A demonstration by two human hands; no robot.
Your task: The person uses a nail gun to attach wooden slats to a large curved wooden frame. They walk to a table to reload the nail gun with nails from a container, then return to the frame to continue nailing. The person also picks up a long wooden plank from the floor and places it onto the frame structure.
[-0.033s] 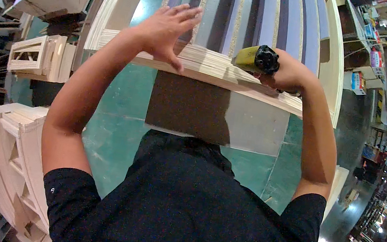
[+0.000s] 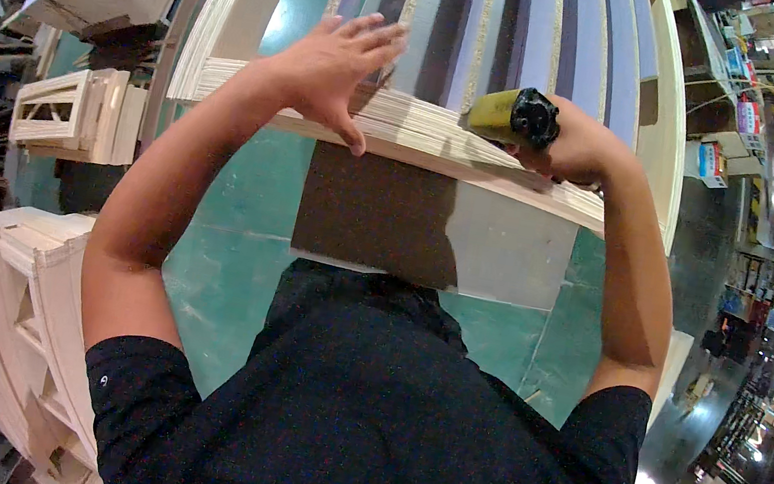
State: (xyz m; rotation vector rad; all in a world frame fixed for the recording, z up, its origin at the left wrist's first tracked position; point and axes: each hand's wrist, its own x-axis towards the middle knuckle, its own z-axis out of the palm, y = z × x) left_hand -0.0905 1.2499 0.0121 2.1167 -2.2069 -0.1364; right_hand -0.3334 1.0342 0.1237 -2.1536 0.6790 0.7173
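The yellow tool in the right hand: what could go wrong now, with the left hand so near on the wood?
1. The left hand lies flat on the stack of thin wooden boards, close to the yellow tool gripped by the right hand; a slip might hurt the fingers.
2. The loose boards may shift under pressure.

Counted around the pale layered plywood stack [image 2: 443,145]: two bare hands on it, left hand [image 2: 339,67] and right hand [image 2: 579,146]. One yellow-and-black cylindrical power tool [image 2: 513,117]. One dark brown flat board [image 2: 376,215] just below.
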